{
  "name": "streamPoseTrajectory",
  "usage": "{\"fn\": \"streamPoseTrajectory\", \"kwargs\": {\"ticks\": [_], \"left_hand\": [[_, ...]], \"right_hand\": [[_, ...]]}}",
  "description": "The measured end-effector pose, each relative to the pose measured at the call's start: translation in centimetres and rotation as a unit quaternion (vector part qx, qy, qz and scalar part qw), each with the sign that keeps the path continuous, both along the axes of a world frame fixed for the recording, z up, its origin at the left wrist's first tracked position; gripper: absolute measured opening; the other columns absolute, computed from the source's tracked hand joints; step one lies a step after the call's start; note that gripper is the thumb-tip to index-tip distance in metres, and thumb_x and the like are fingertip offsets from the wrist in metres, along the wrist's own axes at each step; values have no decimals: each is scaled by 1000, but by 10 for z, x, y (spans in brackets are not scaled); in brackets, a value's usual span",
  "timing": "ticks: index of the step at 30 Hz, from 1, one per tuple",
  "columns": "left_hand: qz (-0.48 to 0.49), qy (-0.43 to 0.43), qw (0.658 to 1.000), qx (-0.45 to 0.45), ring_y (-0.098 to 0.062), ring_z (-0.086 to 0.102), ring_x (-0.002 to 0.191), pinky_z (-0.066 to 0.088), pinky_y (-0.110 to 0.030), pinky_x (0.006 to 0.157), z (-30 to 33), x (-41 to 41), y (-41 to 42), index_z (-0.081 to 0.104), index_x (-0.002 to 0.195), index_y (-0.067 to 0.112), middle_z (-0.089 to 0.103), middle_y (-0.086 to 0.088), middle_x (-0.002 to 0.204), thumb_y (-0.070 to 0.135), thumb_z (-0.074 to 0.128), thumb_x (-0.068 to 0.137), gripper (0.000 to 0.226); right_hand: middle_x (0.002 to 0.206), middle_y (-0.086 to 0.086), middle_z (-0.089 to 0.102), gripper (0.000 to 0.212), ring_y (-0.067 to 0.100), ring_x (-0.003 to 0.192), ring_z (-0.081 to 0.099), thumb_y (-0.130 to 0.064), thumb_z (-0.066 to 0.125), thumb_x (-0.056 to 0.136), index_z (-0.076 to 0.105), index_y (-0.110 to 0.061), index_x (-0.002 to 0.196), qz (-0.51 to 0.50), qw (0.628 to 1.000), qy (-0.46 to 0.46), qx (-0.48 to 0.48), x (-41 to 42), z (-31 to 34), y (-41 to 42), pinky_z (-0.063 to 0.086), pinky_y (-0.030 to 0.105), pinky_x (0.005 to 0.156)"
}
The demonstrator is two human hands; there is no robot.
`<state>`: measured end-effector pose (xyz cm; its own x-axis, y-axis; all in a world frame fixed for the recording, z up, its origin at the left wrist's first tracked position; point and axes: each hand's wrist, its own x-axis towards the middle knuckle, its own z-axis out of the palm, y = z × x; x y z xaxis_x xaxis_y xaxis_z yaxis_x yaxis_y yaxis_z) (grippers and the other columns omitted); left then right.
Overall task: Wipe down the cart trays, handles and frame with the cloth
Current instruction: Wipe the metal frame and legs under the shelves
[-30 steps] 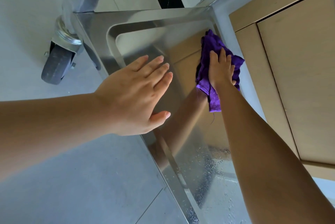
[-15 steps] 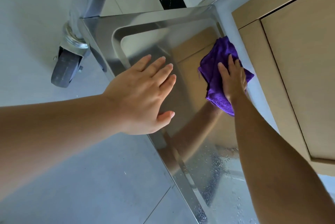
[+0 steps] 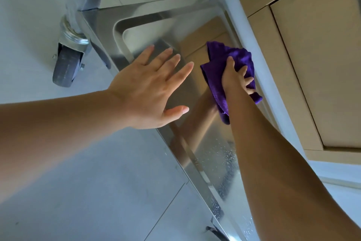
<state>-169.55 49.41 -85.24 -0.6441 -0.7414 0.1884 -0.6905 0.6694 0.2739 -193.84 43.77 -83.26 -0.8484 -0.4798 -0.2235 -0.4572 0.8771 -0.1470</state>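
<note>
Pressing purple cloth [image 3: 230, 59] on tray [image 3: 148, 20], right hand [image 3: 234, 78] splayed

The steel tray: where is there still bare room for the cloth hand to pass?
Bare steel lies at the tray's far corner, beyond the left hand, and toward the near end, speckled with droplets. The middle is crowded: the right hand presses the purple cloth there.
</note>
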Motion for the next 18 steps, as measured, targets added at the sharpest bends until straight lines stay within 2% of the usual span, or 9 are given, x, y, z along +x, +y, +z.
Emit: {"fn": "streamPoseTrajectory", "kwargs": {"ticks": [5, 9, 12, 15, 18], "left_hand": [[-18, -22, 999, 15, -28, -2, 144, -1, -46, 114, 0, -1, -1, -15, 147, 16, 3, -13, 157, 65, -20, 71, 90], [-34, -10, 999, 24, -27, -1, 144, 0, -47, 114, 2, 1, -3, -12, 147, 19, 5, -12, 157, 67, -21, 71, 90], [-40, 28, 999, 5, -30, 10, 143, 7, -50, 113, -1, 2, -4, 6, 150, 16, 17, -16, 155, 67, -12, 78, 90], [-72, 104, 991, -41, -36, 33, 135, 21, -56, 108, -7, 1, 0, 36, 142, 6, 37, -21, 144, 61, 14, 89, 79], [-80, 142, 984, -69, -36, 40, 130, 24, -56, 106, -11, 0, -3, 43, 137, 4, 44, -21, 140, 58, 21, 91, 74]], "right_hand": [[159, 6, -7, 73, 39, 142, -13, -70, 14, 89, -2, -33, 150, -7, 1000, -1, 17, 32, 0, 16, -9, 60, 110], [159, 5, -8, 74, 37, 143, -12, -71, 13, 88, -3, -34, 150, 12, 1000, 0, 22, 59, -2, 34, -9, 60, 109], [159, 5, -8, 74, 37, 143, -11, -71, 14, 88, -3, -35, 150, 16, 1000, 2, 27, 78, -3, 45, -8, 59, 110], [159, 6, -9, 73, 37, 143, -12, -70, 15, 89, -4, -34, 150, 13, 999, -3, 34, 93, -2, 52, -7, 59, 110], [158, 7, -11, 74, 38, 143, -12, -70, 13, 89, -6, -32, 149, 23, 999, -6, 39, 111, 1, 53, -7, 60, 109]]}}
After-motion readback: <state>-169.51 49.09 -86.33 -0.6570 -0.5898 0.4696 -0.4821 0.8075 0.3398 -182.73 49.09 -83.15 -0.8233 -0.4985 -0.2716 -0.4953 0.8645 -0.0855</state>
